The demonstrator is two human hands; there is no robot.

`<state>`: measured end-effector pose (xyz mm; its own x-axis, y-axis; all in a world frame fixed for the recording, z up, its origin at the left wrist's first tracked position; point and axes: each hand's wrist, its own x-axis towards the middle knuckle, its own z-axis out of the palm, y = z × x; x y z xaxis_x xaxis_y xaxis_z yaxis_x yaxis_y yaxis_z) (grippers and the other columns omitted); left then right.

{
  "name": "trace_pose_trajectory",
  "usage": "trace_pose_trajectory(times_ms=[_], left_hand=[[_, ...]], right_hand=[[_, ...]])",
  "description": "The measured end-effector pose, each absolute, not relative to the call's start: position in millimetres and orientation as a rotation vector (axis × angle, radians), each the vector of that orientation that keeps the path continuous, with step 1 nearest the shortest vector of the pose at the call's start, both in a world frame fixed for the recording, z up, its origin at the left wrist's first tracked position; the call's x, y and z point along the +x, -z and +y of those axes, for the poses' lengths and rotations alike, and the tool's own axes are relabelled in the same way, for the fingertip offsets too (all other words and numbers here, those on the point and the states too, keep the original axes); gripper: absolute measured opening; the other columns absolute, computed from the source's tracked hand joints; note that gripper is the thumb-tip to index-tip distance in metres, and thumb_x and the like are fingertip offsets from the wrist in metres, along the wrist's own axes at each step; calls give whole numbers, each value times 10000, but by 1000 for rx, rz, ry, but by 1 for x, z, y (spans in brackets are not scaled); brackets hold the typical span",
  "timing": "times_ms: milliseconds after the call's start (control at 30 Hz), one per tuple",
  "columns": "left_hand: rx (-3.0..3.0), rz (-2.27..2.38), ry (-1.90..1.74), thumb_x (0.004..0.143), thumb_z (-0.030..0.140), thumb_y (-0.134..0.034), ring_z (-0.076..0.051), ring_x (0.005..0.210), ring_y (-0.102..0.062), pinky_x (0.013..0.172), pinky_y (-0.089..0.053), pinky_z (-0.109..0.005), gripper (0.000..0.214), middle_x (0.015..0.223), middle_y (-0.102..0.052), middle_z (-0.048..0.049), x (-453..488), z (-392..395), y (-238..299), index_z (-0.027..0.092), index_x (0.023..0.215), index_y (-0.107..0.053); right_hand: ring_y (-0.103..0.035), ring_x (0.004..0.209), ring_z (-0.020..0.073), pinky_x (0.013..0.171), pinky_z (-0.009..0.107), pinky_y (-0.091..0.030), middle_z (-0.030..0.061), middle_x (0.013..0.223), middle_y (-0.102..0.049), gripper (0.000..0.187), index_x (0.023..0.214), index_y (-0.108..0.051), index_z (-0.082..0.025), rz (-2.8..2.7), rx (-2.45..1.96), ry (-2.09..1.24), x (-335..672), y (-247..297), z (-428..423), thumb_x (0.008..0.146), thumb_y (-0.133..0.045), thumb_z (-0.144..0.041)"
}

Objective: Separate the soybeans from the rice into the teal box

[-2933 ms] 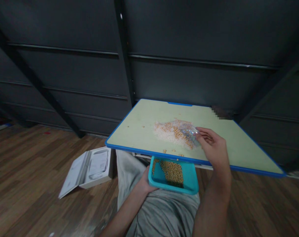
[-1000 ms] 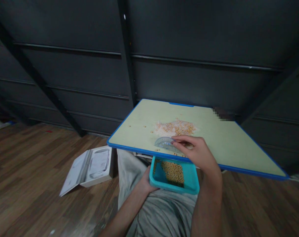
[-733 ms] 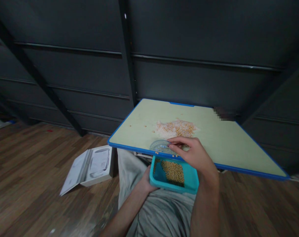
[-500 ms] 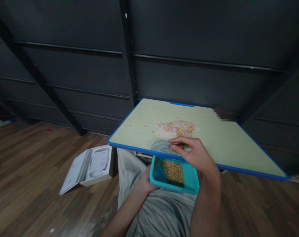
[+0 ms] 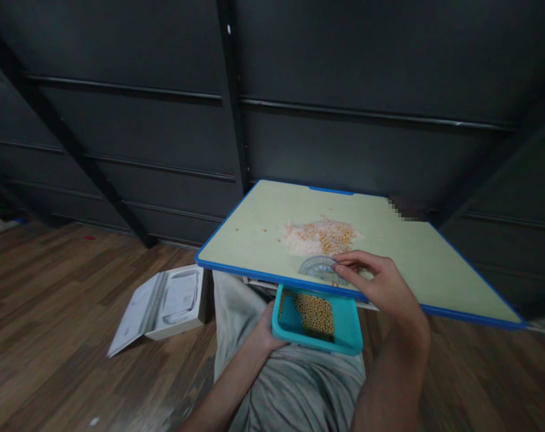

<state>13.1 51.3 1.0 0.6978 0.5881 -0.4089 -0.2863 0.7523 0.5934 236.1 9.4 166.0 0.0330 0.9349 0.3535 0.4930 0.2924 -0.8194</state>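
Between the thumb and fingers of my right hand point(image 5: 371, 275) is a clear plastic protractor point(image 5: 316, 267), held low over the tabletop near its front edge. My left hand point(image 5: 270, 333) grips the left side of a turquoise plastic tub point(image 5: 351, 327), which sits at my lap just below the table edge. Soybeans point(image 5: 316, 313) cover part of the tub's floor. Beyond the protractor, a pile of white rice grains point(image 5: 301, 243) mixed with yellow soybeans point(image 5: 337, 240) lies spread on the tabletop. A few beans lie apart from it on the left.
The folding table point(image 5: 411, 264) has a pale yellow-green top and a blue rim. An open white box point(image 5: 182, 300) with papers stands on the wooden floor point(image 5: 51, 288) to the left. A dark panelled wall point(image 5: 321, 60) rises behind the table.
My right hand has moved to the right with the protractor, along the table's front edge. The left hand and the tub have stayed in place.
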Motion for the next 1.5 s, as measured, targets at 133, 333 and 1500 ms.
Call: trace_pose_trajectory(times_ms=[133,333,1500], left_hand=[[481,638,-548,558,569,-872,-462,1549,-557,1265,-468,-626,585,1162,-890,-151,13,53,4,250,1038,-775],[498,661,-541,617,578,-827,-444,1511,-601,1269,-467,-588,527,1186,-887,-139,10,53,10,260,1034,-779],[516,596,-527,624,565,-859,-457,1455,-648,1256,-494,-595,729,1212,-885,-128,13,51,3,241,1270,-766]], right_hand=[[-813,860,255,793,391,-664,61,980,-880,152,1000,-868,-254,-1592,-1336,-635,235,-165,8,912,-802,-358],[-811,897,271,812,407,-648,71,1020,-884,162,1003,-872,-252,-1588,-1355,-570,236,-164,11,922,-780,-359],[-769,933,296,819,440,-595,119,1094,-866,228,1073,-869,-220,-1382,-1394,-161,255,-149,27,964,-752,-382]])
